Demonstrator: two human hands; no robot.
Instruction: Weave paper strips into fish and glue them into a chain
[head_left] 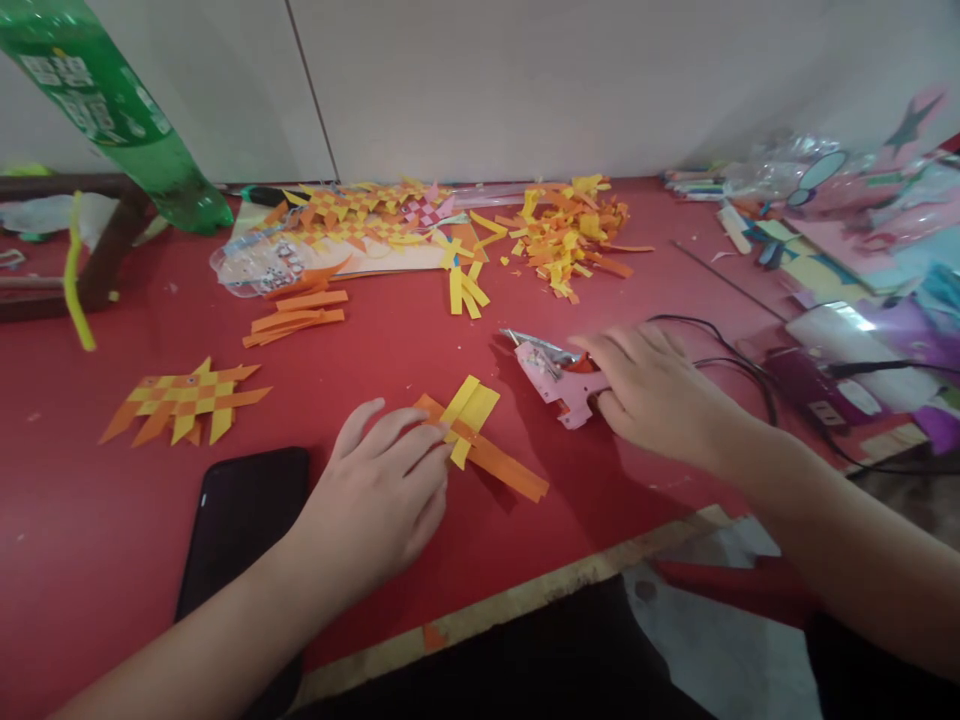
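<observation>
My left hand [382, 480] lies flat on the red table [375, 330], its fingertips pressing the near end of crossed orange and yellow paper strips [480, 440]. My right hand [652, 385] reaches over a pink glue gun [559, 375] that lies on its side, fingers curled around its handle. The hand is slightly blurred. The gun's black cable [720, 350] trails to the right.
A black phone [240, 515] lies by my left forearm. A finished woven orange-yellow piece [187, 400] sits at left, loose orange strips [296, 315] and paper scrap piles [570, 230] further back. A green bottle [112, 110] leans at far left. Craft clutter fills the right side.
</observation>
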